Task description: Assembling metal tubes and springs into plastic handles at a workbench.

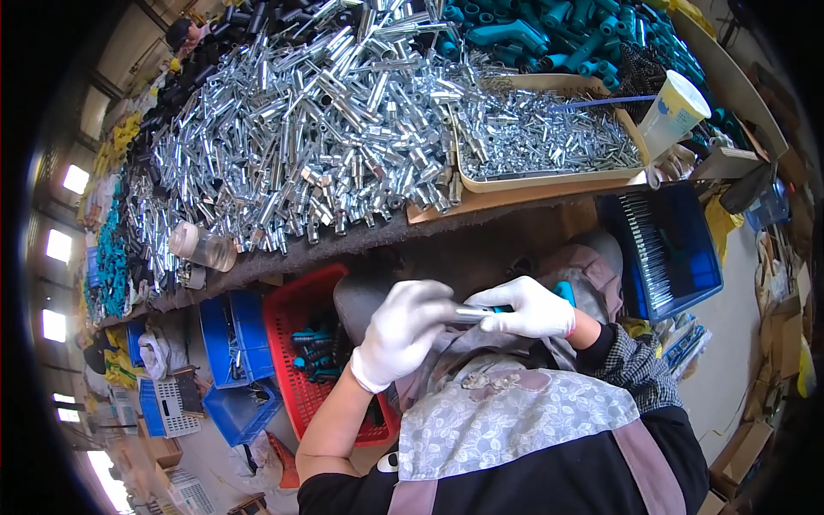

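In front of my apron, both white-gloved hands meet at a short silver metal tube (pixel 470 315). My right hand (pixel 528 311) is closed around a teal-handled piece (pixel 564 293), whose teal shows on both sides of the glove; the tube sticks out from it toward the left. My left hand (pixel 402 330), slightly smeared by motion, has its fingers bent around the tube's left end. Whether the tube and the teal handle are joined is hidden by the right glove. Beyond my hands, a big heap of silver metal fittings (pixel 300 129) covers the bench.
A cardboard tray (pixel 549 182) of small metal pins sits right of the heap, beside a plastic cup (pixel 674 112). Teal handles (pixel 515 36) lie behind. A clear jar (pixel 202 247) stands near the bench edge. Below are a red basket (pixel 279 343) and a blue crate (pixel 699 240) holding metal rods.
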{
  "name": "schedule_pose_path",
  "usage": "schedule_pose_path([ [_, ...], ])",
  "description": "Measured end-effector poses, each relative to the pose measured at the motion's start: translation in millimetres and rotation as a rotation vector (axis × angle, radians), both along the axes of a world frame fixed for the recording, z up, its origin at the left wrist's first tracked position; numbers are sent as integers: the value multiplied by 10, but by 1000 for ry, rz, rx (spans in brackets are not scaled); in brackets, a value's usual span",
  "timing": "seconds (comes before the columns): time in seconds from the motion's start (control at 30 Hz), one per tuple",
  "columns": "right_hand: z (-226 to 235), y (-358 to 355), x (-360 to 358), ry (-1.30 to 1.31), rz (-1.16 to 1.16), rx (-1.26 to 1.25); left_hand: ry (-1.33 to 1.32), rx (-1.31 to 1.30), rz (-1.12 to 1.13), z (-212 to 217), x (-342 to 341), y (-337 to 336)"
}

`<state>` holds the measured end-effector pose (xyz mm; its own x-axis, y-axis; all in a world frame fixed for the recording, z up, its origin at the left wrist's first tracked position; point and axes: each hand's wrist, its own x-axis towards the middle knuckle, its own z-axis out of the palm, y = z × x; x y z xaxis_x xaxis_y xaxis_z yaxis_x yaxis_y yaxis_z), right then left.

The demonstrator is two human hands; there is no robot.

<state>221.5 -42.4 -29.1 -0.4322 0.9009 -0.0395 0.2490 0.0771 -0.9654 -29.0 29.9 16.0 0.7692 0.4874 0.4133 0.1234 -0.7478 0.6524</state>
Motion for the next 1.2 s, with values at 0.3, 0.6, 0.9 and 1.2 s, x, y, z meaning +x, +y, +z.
schedule_pose_path([
  [0.3,73,27,-29,-175,-60,168,13,-66,61,-43,-19,-26],
  [0.6,-28,43,-13,-229,-73,231,159,-690,267,1,-35,-67],
  [0.9,54,68,46,-44,-3,25,149,-422,305,68,-46,-48],
  [1.2,54,65,57,-152,-7,80,55,72,132,52,34,-47],
])
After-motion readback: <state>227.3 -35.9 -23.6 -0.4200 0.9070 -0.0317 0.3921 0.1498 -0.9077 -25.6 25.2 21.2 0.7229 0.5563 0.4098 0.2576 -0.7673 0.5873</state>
